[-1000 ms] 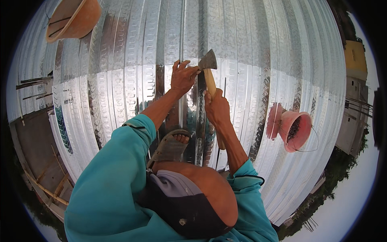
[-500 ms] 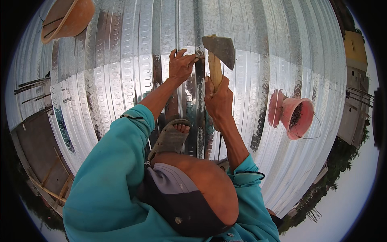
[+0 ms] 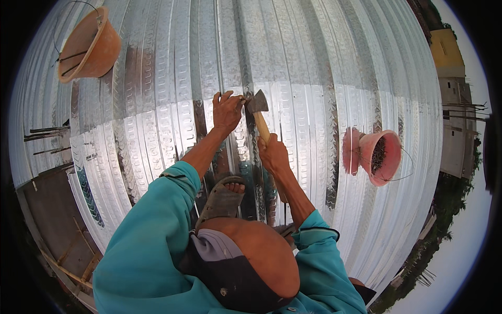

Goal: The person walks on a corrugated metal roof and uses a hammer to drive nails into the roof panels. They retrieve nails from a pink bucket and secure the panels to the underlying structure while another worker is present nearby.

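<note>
My left hand [image 3: 227,112] pinches a small nail [image 3: 242,101] on a raised rib of the galvanized metal roofing [image 3: 306,63], thumb and forefinger together with the other fingers raised. My right hand [image 3: 274,154] is wrapped round the wooden handle of a hatchet [image 3: 260,120]. The hatchet's dark steel head is at the nail, right beside my left fingertips; whether it touches the nail I cannot tell. My sandaled foot [image 3: 223,198] rests on the sheets between my arms, below the hands.
A pink bucket [image 3: 387,166] full of nails sits to my right. An orange bucket [image 3: 94,52] with dark rods stands at upper left. Rebar ends [image 3: 49,133] and bamboo poles [image 3: 65,269] show beyond the left edge; concrete buildings [image 3: 452,136] and trees lie beyond the right edge.
The hatchet head rose and swung right half a second ago and is back at my left fingertips now. My left hand stays pinched at the nail. The whole view has shifted slightly.
</note>
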Demonstrator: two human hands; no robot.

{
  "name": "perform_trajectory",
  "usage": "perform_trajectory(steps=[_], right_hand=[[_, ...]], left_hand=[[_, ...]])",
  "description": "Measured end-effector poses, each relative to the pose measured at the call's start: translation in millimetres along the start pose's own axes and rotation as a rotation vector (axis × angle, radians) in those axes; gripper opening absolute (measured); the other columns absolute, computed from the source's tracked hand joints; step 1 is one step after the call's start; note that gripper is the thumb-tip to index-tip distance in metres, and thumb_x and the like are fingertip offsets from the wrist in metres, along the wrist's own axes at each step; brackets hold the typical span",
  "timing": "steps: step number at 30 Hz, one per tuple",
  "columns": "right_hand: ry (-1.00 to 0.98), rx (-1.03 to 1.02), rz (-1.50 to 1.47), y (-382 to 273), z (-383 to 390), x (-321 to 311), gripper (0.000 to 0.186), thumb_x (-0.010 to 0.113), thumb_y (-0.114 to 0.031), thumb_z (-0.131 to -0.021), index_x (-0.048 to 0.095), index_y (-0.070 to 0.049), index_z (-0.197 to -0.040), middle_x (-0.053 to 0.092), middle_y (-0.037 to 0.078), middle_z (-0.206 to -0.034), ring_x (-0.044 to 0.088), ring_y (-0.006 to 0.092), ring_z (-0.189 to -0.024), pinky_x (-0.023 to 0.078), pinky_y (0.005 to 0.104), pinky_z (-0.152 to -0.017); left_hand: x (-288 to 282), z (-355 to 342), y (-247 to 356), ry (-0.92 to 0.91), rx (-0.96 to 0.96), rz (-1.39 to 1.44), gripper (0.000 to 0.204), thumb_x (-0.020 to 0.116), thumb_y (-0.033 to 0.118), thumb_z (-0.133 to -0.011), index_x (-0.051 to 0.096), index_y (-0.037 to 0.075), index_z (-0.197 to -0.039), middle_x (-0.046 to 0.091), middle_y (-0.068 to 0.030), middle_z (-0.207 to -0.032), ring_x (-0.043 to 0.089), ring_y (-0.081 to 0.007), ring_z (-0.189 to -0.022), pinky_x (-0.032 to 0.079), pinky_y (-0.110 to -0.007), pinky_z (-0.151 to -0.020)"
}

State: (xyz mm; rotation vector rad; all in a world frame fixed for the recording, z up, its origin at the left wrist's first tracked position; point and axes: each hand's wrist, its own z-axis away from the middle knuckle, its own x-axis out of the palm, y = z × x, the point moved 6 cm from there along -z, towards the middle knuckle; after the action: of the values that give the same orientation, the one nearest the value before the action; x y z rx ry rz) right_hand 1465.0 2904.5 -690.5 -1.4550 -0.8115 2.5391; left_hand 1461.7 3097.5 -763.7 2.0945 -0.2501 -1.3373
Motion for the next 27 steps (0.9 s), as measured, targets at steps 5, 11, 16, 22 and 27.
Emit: perform_trajectory(steps=[5,11,16,22,27], right_hand=[[0.15,0.15,-0.413,26.8,39.2,-42.7,0.042,0.061,-0.033,-0.1,0.056,0.008,-0.108,0.068,0.027,-0.079,0.069,0.0408,-0.071,0.052,0.0484,-0.065],[0.164,0.313,-0.518,102.9,47.2,-59.6,0.039,0.064,-0.034,-0.1,0.06,0.005,-0.103,0.065,0.012,-0.072,0.063,0.0188,-0.06,0.05,0.0356,-0.055],[0.168,0.458,-0.8,138.9,87.5,-38.6,0.034,0.064,-0.033,-0.1,0.059,0.0,-0.098,0.059,0.004,-0.065,0.056,0.0108,-0.05,0.047,0.029,-0.045],[0.099,0.44,-0.862,140.6,90.7,-18.4,0.043,0.069,-0.036,-0.093,0.06,0.005,-0.105,0.067,0.013,-0.076,0.063,0.0188,-0.055,0.052,0.0365,-0.054],[0.201,0.379,-0.714,161.5,100.2,-15.3,0.051,0.066,-0.04,-0.091,0.059,0.008,-0.108,0.068,0.029,-0.085,0.069,0.0416,-0.079,0.055,0.0491,-0.072]], left_hand=[[-16.7,0.6,9.6,0.185,-0.098,0.181,0.02,0.076,0.019,-0.085,0.075,0.011,-0.103,0.074,-0.0093,-0.106,0.063,-0.0272,-0.119,0.029,-0.05,-0.116],[-26.0,-6.4,15.2,0.113,-0.027,0.17,0.018,0.068,0.019,-0.093,0.073,0.007,-0.107,0.074,-0.011,-0.103,0.066,-0.0252,-0.109,0.039,-0.045,-0.107],[-72.9,-86.2,-2.7,0.586,-0.422,0.777,0.024,0.062,0.018,-0.102,0.068,-0.003,-0.112,0.074,-0.0111,-0.096,0.068,-0.018,-0.09,0.054,-0.032,-0.083],[-24.2,-110.8,281.0,-0.304,-0.029,0.989,0.029,0.066,0.017,-0.1,0.064,-0.005,-0.119,0.074,-0.011,-0.09,0.068,-0.0113,-0.076,0.055,-0.028,-0.072],[80.0,-84.9,497.8,-0.778,0.307,0.983,0.033,0.064,0.017,-0.098,0.064,-0.002,-0.125,0.075,-0.0158,-0.093,0.071,-0.0154,-0.08,0.056,-0.031,-0.076]])
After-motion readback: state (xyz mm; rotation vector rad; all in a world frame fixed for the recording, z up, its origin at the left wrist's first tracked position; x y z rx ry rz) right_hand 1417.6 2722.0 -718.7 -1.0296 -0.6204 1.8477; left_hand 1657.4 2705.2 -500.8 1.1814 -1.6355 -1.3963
